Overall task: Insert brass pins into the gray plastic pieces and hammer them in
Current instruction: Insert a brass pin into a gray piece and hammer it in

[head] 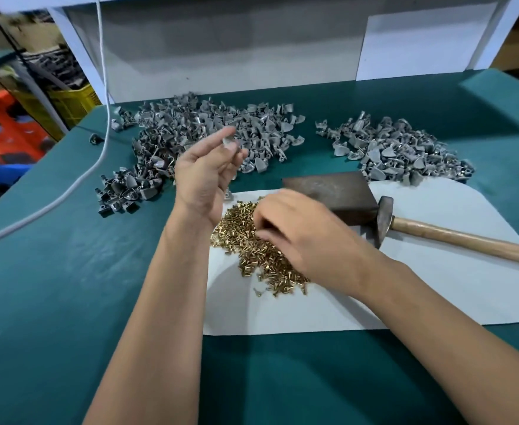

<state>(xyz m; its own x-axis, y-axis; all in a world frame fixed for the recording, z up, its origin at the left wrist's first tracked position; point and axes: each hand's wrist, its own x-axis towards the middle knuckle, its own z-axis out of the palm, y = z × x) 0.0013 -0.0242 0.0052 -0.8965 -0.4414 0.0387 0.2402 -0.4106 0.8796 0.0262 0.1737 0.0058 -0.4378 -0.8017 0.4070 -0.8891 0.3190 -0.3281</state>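
My left hand [204, 176] is raised above the table, palm up, and pinches one gray plastic piece [229, 142] between thumb and fingertips. My right hand [301, 234] lies palm down on a heap of brass pins [246, 240], its fingers curled into the pins; whether it pinches one is hidden. The pins lie on a white sheet [405, 289]. A big pile of gray plastic pieces [190, 133] sits at the back left, a second pile [396, 148] at the back right. A hammer [454, 234] with a wooden handle rests against a dark metal block [331, 191].
The work surface is a green mat [68, 271]. A white cord [103, 96] hangs down and trails across the left side. A white board [236, 47] stands behind the piles. Orange and yellow crates [21, 118] stand off the table's left edge.
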